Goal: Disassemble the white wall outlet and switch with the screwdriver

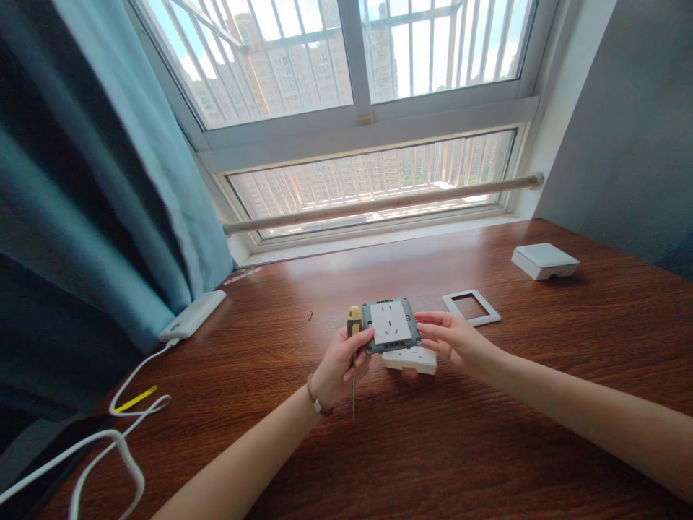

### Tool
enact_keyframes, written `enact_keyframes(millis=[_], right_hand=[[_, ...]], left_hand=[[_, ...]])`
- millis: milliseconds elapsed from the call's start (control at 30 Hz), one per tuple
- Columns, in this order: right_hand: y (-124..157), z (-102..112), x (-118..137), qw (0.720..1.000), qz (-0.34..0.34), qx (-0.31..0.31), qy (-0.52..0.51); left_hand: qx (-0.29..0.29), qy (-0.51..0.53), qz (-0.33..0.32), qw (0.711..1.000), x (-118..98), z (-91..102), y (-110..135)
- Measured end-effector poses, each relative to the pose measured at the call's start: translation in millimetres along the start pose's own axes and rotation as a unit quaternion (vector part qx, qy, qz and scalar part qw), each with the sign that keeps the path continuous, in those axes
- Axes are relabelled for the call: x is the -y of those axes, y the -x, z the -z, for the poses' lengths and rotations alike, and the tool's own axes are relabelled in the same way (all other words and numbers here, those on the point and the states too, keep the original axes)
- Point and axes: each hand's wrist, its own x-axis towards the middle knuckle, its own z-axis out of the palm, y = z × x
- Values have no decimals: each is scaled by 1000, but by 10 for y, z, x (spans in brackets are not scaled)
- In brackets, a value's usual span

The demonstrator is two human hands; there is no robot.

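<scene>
Forearms, cut off at the edges, led in. The left hand was closed on a screwdriver and the socket; the right hand, loosely open, reached the socket's right edge, contact unclear. Positioning it seemed in hand, the next move calling for steady support. Raised, it partly hid a box.

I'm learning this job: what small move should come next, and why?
Probably let the right hand take the white-faced, grey-framed plastic socket module. The left hand holds both it and the metal-shafted screwdriver with a yellow-and-black handle, while the right hand is at the module's right edge. That would likely free the left hand to use the screwdriver.
</scene>
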Motion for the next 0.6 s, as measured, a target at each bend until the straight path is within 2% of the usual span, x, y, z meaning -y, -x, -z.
enact_keyframes(millis=[100,367,600], right_hand=[[62,13,15,1000,-13,11,-22],[83,14,24,995,-50,-69,-59],[114,-4,49,995,-33,-82,-43]], left_hand=[[0,-12,16,1000,21,-42,19],[-8,-65,31,997,38,-113,48],[-25,-104,30,994,74,-138,88]])
